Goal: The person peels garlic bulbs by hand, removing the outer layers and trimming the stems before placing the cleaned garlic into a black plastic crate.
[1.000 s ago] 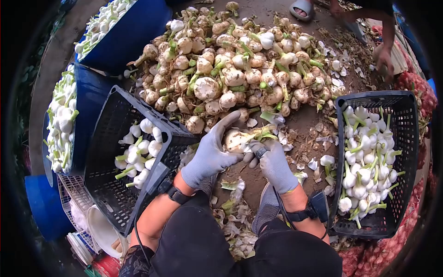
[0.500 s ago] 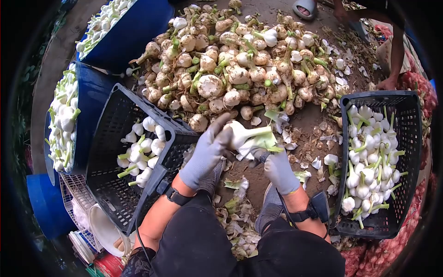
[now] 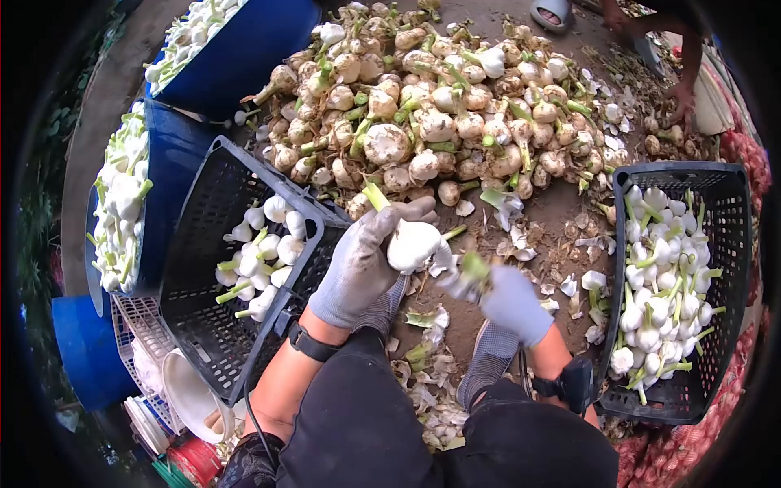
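A clean white garlic bulb (image 3: pixel 413 246) is gripped in my gloved left hand (image 3: pixel 356 267), its green stem pointing up and away to the left. To its right, my gloved right hand (image 3: pixel 514 304) is closed on a strip of garlic peel (image 3: pixel 472 272), pale with a green end and smeared by motion. My right fingertips are partly blurred close beside the bulb. Beyond both hands lies a big heap of soil-stained garlic (image 3: pixel 439 126). Scraps of peel (image 3: pixel 427 382) cover the ground between my feet.
Left of me, a tilted black crate (image 3: pixel 199 309) holds some clean bulbs. Another black crate (image 3: pixel 720 211) on the right holds many more. Blue tubs (image 3: pixel 175 187) filled with garlic stand at far left. Another person's hand (image 3: pixel 682 106) reaches down at upper right, near red mesh sacks (image 3: pixel 700 443).
The bulb has turned in my left hand, its stem now up-left instead of toward my right hand. My right hand has drawn slightly away to the right with the peel.
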`<state>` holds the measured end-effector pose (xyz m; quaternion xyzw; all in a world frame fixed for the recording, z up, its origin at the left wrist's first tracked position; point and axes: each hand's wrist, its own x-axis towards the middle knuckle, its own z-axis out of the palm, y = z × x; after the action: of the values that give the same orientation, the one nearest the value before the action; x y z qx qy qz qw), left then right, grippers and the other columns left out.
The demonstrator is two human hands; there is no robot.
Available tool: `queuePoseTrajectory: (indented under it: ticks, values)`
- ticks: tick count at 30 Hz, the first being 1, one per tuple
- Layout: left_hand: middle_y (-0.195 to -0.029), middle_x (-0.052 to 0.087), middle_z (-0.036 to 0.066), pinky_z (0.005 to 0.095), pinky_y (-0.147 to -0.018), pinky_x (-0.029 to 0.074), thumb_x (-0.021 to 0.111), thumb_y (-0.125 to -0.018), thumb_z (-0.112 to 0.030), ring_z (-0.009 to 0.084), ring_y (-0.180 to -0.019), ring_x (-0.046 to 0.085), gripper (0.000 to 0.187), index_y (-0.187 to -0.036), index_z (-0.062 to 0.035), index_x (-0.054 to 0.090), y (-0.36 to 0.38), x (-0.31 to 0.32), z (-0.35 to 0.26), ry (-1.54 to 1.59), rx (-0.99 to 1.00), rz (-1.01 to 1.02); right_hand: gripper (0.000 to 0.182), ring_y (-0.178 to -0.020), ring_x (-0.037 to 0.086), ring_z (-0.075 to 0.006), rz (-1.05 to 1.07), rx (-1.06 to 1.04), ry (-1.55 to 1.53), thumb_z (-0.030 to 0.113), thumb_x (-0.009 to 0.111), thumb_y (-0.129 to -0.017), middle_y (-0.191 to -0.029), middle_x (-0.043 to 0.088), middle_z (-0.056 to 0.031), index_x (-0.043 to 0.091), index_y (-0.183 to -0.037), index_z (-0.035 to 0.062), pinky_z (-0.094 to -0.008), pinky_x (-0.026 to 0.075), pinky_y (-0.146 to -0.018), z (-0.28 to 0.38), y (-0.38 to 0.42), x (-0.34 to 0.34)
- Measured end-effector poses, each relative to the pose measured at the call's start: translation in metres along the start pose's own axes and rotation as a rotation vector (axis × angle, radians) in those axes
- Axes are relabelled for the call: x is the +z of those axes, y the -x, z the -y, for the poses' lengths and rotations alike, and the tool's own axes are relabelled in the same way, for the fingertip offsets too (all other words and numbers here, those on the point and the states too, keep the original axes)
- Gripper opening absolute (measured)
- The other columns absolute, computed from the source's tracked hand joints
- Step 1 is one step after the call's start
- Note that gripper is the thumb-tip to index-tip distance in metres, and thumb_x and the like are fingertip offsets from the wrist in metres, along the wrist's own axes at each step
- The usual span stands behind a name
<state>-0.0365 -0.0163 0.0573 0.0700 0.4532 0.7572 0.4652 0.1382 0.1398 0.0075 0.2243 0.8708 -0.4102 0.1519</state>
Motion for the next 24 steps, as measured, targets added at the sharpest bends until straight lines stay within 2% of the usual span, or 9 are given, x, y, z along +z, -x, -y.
queuePoseTrajectory:
  ticks: [5,7,9,11,15,17,20,22,24]
  values:
    - [-0.136,0.053,0.019,0.0415,-0.105,0.045,0.043,-0.104,-0.030,0.0292,-0.122,0.055,0.045,-0.132,0.0045,0.047,0.006,0.005,-0.025,0.483,0.050,-0.091,0.027,-0.083,0.067,-0.0357,0.596,-0.116,0.382,0.025,0.066,-0.080,-0.089,0.069,-0.0176,0.069,-0.103,0.0110,-0.0448,0.053,-0.075,0.024,0.018,0.021]
    - [-0.134,0.054,0.019,0.0431,-0.105,0.045,0.044,-0.104,-0.030,0.0303,-0.121,0.055,0.043,-0.130,0.0039,0.049,0.010,0.008,-0.038,0.503,0.065,-0.083,0.024,-0.080,0.069,-0.0325,0.327,-0.166,0.434,0.018,0.061,-0.078,-0.083,0.069,-0.0145,0.070,-0.099,0.0108,-0.0431,0.053,-0.072,0.015,0.012,0.015]
    - [-0.130,0.056,0.019,0.0408,-0.102,0.047,0.045,-0.104,-0.027,0.0289,-0.118,0.057,0.040,-0.128,0.0035,0.050,0.017,0.000,-0.054,-0.762,0.449,-0.227,0.029,-0.084,0.069,-0.0313,0.234,-0.182,0.428,0.018,0.061,-0.078,-0.087,0.069,-0.0149,0.069,-0.106,0.0136,-0.0440,0.053,-0.071,0.014,0.003,0.004]
    - [-0.127,0.057,0.019,0.0369,-0.099,0.049,0.046,-0.103,-0.019,0.0243,-0.117,0.057,0.033,-0.126,0.0035,0.051,0.038,-0.003,-0.083,-0.543,0.641,-0.314,0.042,-0.090,0.068,-0.0295,0.141,-0.231,0.443,0.014,0.062,-0.077,-0.095,0.069,-0.0163,0.064,-0.119,0.0138,-0.0440,0.053,-0.074,0.025,-0.003,-0.029]
    - [-0.135,0.052,0.019,0.0313,-0.099,0.047,0.050,-0.096,-0.001,0.0211,-0.122,0.053,0.038,-0.133,0.0060,0.046,0.062,0.001,-0.124,-1.015,0.998,-0.703,0.051,-0.096,0.064,-0.0338,-0.570,-0.066,0.080,0.001,0.065,-0.073,-0.107,0.066,-0.0134,0.062,-0.122,0.0147,-0.0439,0.051,-0.082,0.015,-0.063,-0.072]
    - [-0.138,0.051,0.017,0.0293,-0.098,0.046,0.054,-0.092,0.001,0.0181,-0.122,0.052,0.044,-0.136,0.0056,0.045,0.056,0.016,-0.113,-0.965,1.016,-0.503,0.047,-0.100,0.061,-0.0323,-0.758,-0.018,0.409,0.002,0.065,-0.072,-0.109,0.064,-0.0131,0.065,-0.117,0.0155,-0.0432,0.050,-0.085,0.021,-0.099,-0.090]
    - [-0.119,0.064,0.014,0.0346,-0.095,0.047,0.063,-0.089,-0.008,0.0247,-0.109,0.062,0.034,-0.122,-0.0016,0.059,0.027,0.012,-0.074,-1.090,0.558,-0.132,0.042,-0.102,0.060,-0.0326,-0.580,-0.095,0.553,0.002,0.063,-0.072,-0.111,0.063,-0.0142,0.068,-0.111,0.0166,-0.0436,0.049,-0.086,0.000,-0.134,-0.085]
    - [-0.113,0.066,0.016,0.0358,-0.094,0.048,0.067,-0.087,-0.012,0.0281,-0.107,0.063,0.038,-0.123,-0.0048,0.060,-0.001,0.004,-0.035,-1.055,0.436,0.012,0.038,-0.100,0.060,-0.0343,-0.716,-0.208,0.307,0.001,0.061,-0.072,-0.109,0.064,-0.0150,0.070,-0.106,0.0143,-0.0406,0.048,-0.087,-0.005,-0.117,-0.085]
    - [-0.127,0.057,0.017,0.0377,-0.100,0.044,0.074,-0.078,-0.011,0.0312,-0.117,0.056,0.059,-0.132,-0.0064,0.052,-0.022,0.003,-0.005,-1.143,0.528,0.025,0.026,-0.078,0.061,-0.0134,-0.650,-0.115,-0.668,-0.006,0.056,-0.083,-0.095,0.065,-0.0049,0.067,-0.105,0.0046,-0.0241,0.050,-0.068,0.015,-0.087,-0.074]
